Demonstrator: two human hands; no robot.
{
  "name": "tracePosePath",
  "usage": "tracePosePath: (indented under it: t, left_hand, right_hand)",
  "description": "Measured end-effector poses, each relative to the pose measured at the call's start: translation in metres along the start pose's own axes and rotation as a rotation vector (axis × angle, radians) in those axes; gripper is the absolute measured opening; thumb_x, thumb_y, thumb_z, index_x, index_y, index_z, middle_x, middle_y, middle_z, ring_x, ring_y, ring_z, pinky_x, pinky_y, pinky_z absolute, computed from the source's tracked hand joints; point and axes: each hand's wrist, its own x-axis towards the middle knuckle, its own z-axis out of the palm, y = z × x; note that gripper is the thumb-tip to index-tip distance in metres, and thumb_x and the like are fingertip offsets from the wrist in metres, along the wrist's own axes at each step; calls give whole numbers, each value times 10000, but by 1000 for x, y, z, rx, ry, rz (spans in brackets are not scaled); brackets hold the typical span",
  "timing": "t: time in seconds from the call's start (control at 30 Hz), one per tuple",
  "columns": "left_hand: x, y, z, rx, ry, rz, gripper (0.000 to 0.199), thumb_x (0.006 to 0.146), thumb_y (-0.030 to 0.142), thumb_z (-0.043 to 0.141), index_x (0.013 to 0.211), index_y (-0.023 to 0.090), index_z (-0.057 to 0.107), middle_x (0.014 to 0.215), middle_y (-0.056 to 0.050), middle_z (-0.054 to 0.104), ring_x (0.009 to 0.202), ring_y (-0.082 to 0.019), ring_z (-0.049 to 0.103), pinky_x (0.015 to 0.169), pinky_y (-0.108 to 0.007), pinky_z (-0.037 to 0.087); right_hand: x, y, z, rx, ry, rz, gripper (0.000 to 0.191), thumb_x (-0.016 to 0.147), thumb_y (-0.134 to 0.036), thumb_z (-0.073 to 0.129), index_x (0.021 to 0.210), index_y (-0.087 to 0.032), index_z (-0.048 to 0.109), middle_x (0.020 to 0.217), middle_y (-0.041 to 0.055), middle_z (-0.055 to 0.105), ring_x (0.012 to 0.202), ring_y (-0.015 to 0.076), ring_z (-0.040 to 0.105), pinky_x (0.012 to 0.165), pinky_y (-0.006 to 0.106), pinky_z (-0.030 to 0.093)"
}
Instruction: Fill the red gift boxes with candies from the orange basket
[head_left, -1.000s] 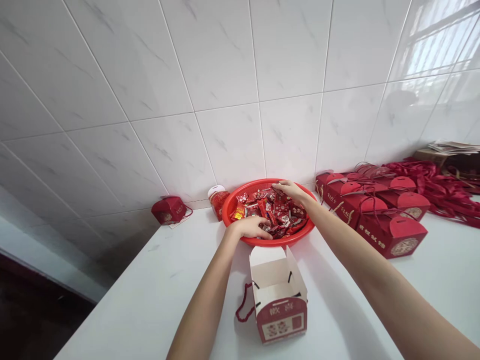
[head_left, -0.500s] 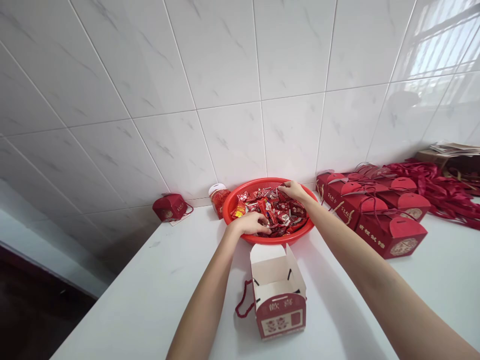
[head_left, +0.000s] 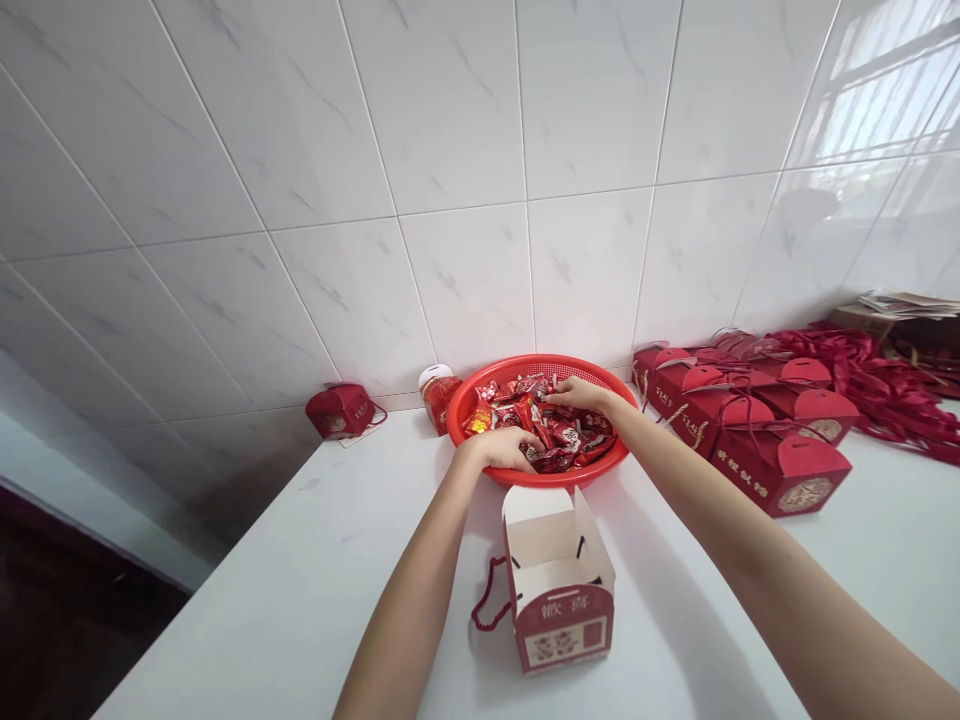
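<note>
A round red plastic basket (head_left: 537,482) holds many wrapped candies (head_left: 564,436), mostly red, with a yellow one at the left. Both my hands reach into it. At the near left side, my left hand (head_left: 508,450) has its fingers and thumb curled round a wrapped candy. My right hand (head_left: 579,394) is farther back, its fingers pressed together and pointing down left among the candies; whatever its fingertips grip is hidden. In front of the basket stands an open gift box (head_left: 564,630), red outside and white inside. Its visible interior shows no candies. A dark red cord handle (head_left: 484,610) hangs at its left.
Several closed red gift boxes (head_left: 780,470) stand at the right, with red ribbons (head_left: 877,390) behind them. A small dark red box (head_left: 340,411) sits at the table's left edge. Another red box (head_left: 439,396) touches the basket's left side. A tiled wall (head_left: 465,270) bounds the back.
My right hand has moved left and slightly down within the basket, toward the middle of the candies. My left hand stays nearly in place, its fingertips deeper among them.
</note>
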Motion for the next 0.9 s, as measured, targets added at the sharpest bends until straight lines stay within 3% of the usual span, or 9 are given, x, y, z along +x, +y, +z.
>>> tracePosePath:
  t: [0.23,0.47,0.67,0.8,0.9]
  left_hand:
    - [2,-4,3,-22,20,30,503,624,175,712,1127,179,716,880,-13,738,840,-211,667,686,-228,469]
    - [4,-12,5,-270,24,106,438,597,145,699,1034,158,715,812,-22,726,799,-200,667,662,-232,479]
    - [2,-10,0,-199,25,102,621,610,241,735,1226,204,667,745,14,690,740,-181,644,645,-225,457]
    - [1,-6,-4,-154,-10,92,616,635,324,732,1240,230,670,734,29,679,758,-178,643,644,-213,443]
    - [2,-3,-5,-150,-8,85,474,630,341,725,1089,221,729,719,28,681,740,-172,630,630,-211,433]
  right_hand:
    - [1,3,2,344,74,-43,490,597,-528,822,517,-192,475,441,-59,422,427,64,320,415,243,252]
    - [-3,-15,2,564,127,-106,453,693,-583,720,598,-210,481,543,-35,497,514,108,440,525,262,444]
    - [-39,-41,4,934,73,-94,321,797,-510,656,738,-214,548,699,4,625,720,171,605,704,308,522]
    - [-66,-47,7,952,49,-97,383,837,-573,599,718,-219,513,714,6,629,779,189,637,708,310,507]
    - [-76,-43,11,903,92,-87,468,818,-674,566,703,-227,486,704,18,626,787,204,646,662,300,494]
